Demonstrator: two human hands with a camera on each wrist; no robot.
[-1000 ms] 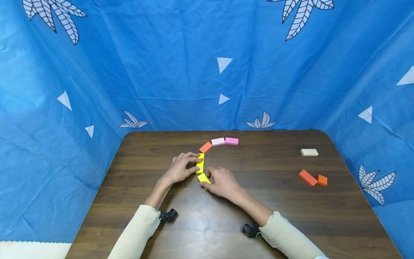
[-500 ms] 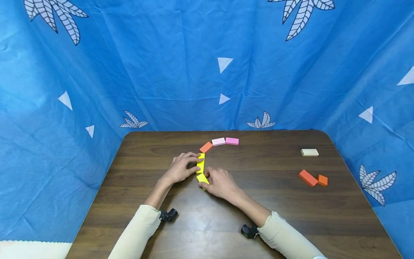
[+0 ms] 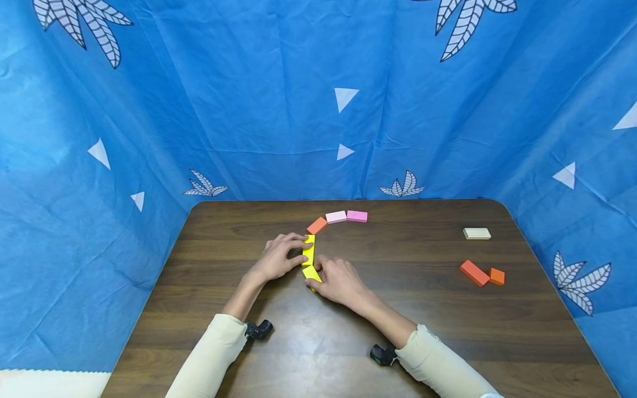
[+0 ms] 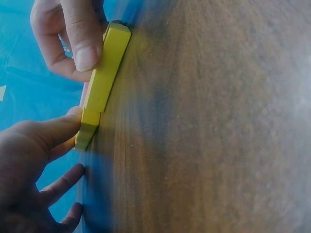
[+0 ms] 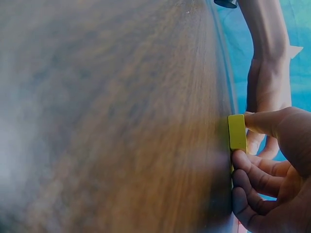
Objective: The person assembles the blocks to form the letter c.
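Observation:
Two yellow wooden blocks lie end to end, at a slight angle, on the table. My left hand holds the far yellow block between thumb and fingers. With thumb and curled fingers, my right hand pinches the near yellow block. The left wrist view shows the near yellow block meeting the far one. In the right wrist view the end of the near yellow block shows between thumb and fingers. Beyond them, an orange block, a pale pink block and a pink block continue the curve.
On the right of the wooden table lie a cream block, a red-orange block and a small orange block. A blue patterned cloth hangs behind and along both sides.
My right hand has shifted slightly left with the near yellow block, turning it a little. The left hand keeps its place on the far yellow block.

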